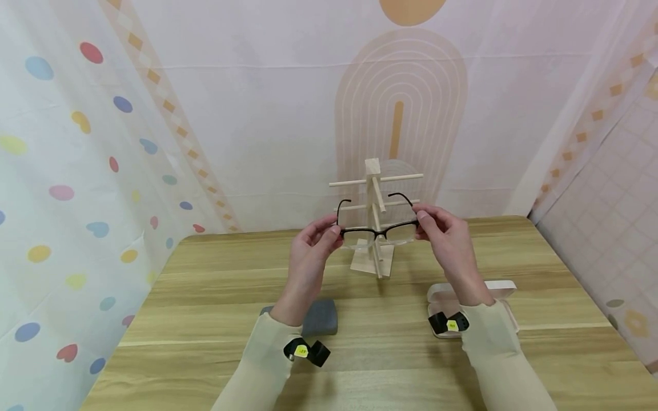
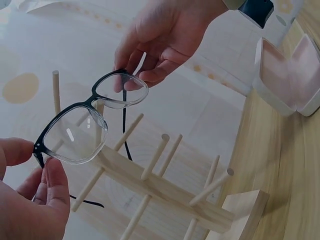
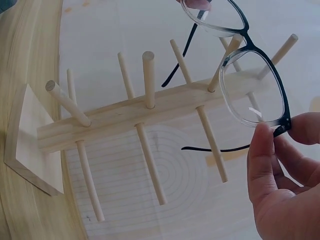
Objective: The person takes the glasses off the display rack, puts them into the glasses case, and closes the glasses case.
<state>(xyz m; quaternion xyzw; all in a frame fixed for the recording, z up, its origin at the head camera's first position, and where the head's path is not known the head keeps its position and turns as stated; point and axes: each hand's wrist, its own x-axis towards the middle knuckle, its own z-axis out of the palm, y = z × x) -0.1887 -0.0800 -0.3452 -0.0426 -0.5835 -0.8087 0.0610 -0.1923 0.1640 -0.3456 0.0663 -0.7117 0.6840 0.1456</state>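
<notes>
The wooden tabletop (image 1: 180,319) carries a peg stand (image 3: 172,100) and an open white case (image 2: 285,75); the left hand (image 1: 309,256) and right hand (image 1: 452,246) each pinch one side of the black-framed glasses (image 1: 380,233), which are in the air before the stand

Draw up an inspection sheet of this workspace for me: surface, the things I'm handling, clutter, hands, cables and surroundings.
Surface: table with wood-grain top.
Job's things: glasses with black upper rims, temples unfolded, held in front of a wooden peg stand; whether they touch it is unclear.
Clutter: open white case, pink inside, on the right; grey object, partly hidden behind the left wrist.
Hands: left hand and right hand each pinch one side of the glasses.
Cables: nothing seen.
Surroundings: dotted cloth at left, arch-patterned cloth behind.
</notes>
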